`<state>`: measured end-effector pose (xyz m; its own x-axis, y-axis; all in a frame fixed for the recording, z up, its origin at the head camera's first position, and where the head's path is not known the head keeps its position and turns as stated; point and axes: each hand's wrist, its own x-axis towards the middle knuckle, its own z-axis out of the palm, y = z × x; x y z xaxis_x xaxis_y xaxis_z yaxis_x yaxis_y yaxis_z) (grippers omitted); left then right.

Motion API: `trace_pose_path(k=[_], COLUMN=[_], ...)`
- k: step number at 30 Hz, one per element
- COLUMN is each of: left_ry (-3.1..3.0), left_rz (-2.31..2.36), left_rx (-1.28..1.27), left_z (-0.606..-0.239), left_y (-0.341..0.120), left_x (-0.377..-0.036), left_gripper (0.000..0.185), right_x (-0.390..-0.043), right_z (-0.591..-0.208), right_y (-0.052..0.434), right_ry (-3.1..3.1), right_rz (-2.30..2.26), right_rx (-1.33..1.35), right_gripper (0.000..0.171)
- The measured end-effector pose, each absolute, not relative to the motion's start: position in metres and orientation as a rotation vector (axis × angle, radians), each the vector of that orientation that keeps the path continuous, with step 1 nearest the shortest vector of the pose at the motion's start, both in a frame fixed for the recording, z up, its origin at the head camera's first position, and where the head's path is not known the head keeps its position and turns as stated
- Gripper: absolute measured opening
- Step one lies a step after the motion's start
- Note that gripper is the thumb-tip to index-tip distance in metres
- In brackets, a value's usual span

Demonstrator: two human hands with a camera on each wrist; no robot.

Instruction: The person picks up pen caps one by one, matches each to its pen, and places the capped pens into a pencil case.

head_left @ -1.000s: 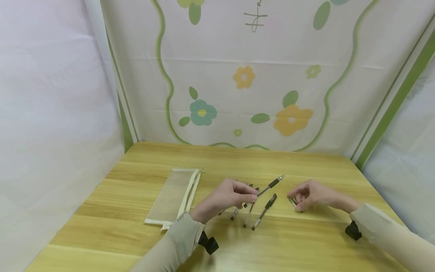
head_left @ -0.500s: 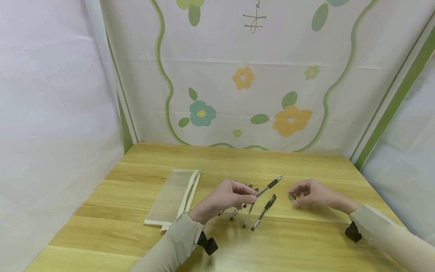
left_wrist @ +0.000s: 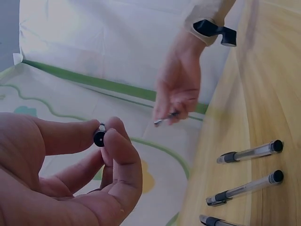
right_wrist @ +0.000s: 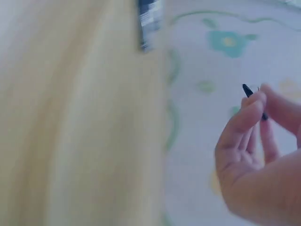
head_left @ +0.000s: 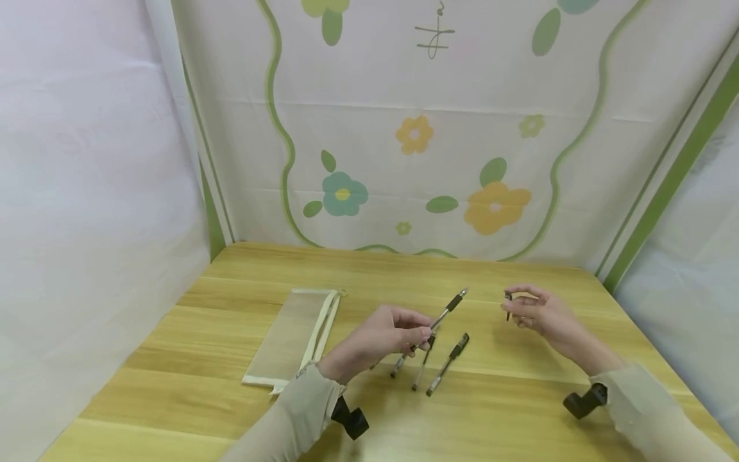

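My left hand (head_left: 378,340) pinches an uncapped gel pen (head_left: 455,303) between thumb and fingers, its bare tip pointing up and away to the right. The pen's black end (left_wrist: 99,138) faces the left wrist camera. Off to the right, above the table, my right hand (head_left: 545,324) pinches a small black pen cap (head_left: 508,307) between thumb and fingertips. In the right wrist view the cap (right_wrist: 247,90) sticks out from the fingertips. Cap and pen tip are apart. Under the left hand lie several capped pens, the rightmost pen (head_left: 447,364) fully visible; the others are partly hidden.
A beige zippered mesh pouch (head_left: 283,337) lies flat to the left, partly behind the left wrist. The wooden table (head_left: 519,410) ends at a flowered cloth backdrop (head_left: 369,128), with white cloth at both sides.
My right hand has lifted from near the tabletop, moving up and slightly right with the cap, which now stands upright. The left hand has tilted the pen a little steeper.
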<state>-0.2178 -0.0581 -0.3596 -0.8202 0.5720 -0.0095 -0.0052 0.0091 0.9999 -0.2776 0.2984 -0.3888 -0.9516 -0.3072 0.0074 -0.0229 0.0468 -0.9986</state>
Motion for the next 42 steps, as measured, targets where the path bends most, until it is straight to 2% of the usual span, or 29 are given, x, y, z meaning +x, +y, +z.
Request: trace_pose_path(k=[4,9,20,28,37,42], left_ry=[1.875,1.857,1.858,1.883,1.918,1.914], left_rz=[1.871,1.895,1.997,2.006,1.997,1.99], left_rx=[0.586,0.589,0.454,0.481,0.524,0.508], left_z=[-0.36,-0.359,-0.358,-0.353,-0.349,-0.352], left_y=[-0.058,-0.055,-0.057,-0.054,-0.069,-0.071], left_x=[-0.216,-0.214,-0.208,-0.201,-0.197,-0.197], left_gripper=[0.021,0.02,0.019,0.021,0.023,0.023], right_x=[-0.263,-0.24,-0.192,-0.188,-0.204,-0.207], right_z=[-0.362,-0.338,-0.318,-0.32,-0.326,-0.329], right_y=[0.283,0.261,0.219,0.205,0.194,0.193], right_ry=[1.977,2.005,2.025,2.065,2.111,2.069], right_rz=[-2.149,-2.119,-2.23,-2.297,-2.251,-2.302], right_rx=[-0.343,-0.288,-0.158,-0.174,-0.152,-0.163], right_gripper=[0.026,0.036,0.033,0.037,0.047,0.045])
